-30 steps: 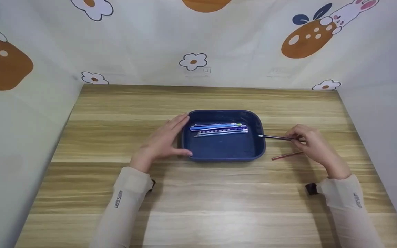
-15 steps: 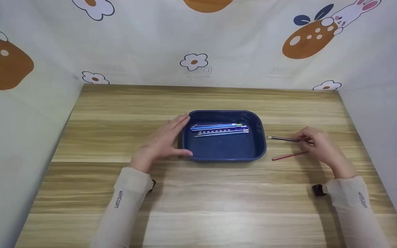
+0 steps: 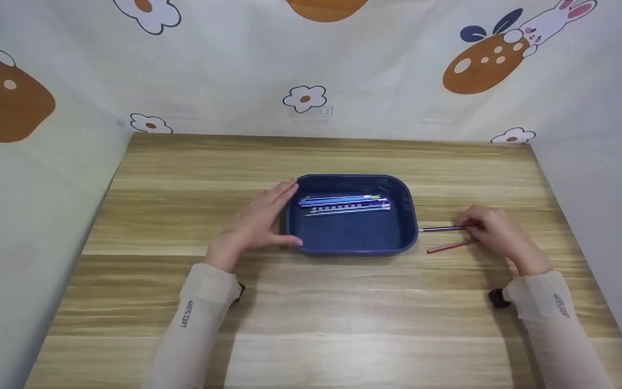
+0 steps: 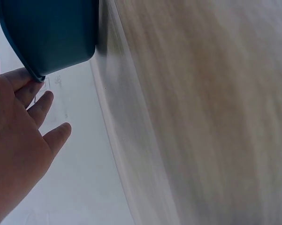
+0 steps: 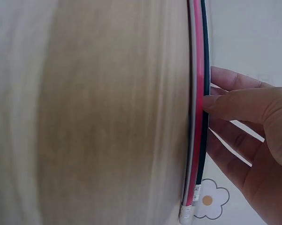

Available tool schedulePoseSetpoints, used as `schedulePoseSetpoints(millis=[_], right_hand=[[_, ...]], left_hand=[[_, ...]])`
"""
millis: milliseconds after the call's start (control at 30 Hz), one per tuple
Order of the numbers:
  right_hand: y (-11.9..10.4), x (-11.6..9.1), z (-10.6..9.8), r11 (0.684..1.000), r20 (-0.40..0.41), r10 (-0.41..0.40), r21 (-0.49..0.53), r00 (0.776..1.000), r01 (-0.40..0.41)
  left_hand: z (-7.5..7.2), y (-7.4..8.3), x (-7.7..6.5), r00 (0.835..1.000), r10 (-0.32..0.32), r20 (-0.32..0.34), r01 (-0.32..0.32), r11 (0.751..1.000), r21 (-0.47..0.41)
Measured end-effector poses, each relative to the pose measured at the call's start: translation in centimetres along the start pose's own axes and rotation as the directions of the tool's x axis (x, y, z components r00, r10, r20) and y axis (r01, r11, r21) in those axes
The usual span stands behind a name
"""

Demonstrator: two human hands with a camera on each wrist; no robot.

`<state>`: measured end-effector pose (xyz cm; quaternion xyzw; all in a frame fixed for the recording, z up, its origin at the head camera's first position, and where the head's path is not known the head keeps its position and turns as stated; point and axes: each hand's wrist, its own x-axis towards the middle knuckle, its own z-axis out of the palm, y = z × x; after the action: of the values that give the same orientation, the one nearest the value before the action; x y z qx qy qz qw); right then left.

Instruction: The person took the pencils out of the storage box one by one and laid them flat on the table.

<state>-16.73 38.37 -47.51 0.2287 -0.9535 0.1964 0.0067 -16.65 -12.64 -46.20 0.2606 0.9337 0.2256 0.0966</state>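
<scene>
A dark blue plastic basin [image 3: 354, 235] stands mid-table with several blue pencils [image 3: 343, 202] lying in it. My left hand [image 3: 254, 221] rests against its left end, fingers spread along the rim and the thumb at the near corner. To the basin's right, my right hand [image 3: 497, 235] pinches a dark pencil [image 3: 440, 229] between thumb and fingers. The pencil's light tip points at the basin wall. Just nearer to me lies a red pencil [image 3: 451, 247], its right end hidden under that hand. White eraser ends [image 5: 186, 213] show in the right wrist view.
The wood-grain table [image 3: 311, 302] is enclosed by pale sheets [image 3: 224, 70] printed with flowers and rabbits at the back and sides. A small black object [image 3: 499, 298] sits at the right cuff.
My right hand first drew the dark pencil away to the right of the basin, then brought it nearer to me, close to the red pencil. The left hand and basin stay put.
</scene>
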Motion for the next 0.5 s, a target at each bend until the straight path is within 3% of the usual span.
schedulePoseSetpoints(millis=[233,500], right_hand=[[0.27,0.38,0.26,0.999,0.015,-0.029,0.019,0.999,0.029],[0.39,0.3,0.44,0.998,-0.025,-0.058,-0.002,0.998,0.058]], left_hand=[[0.1,-0.05,-0.09,1.0,0.007,-0.008,-0.007,1.0,-0.006],[0.19,-0.03,-0.06,1.0,-0.007,-0.006,0.007,1.0,-0.017]])
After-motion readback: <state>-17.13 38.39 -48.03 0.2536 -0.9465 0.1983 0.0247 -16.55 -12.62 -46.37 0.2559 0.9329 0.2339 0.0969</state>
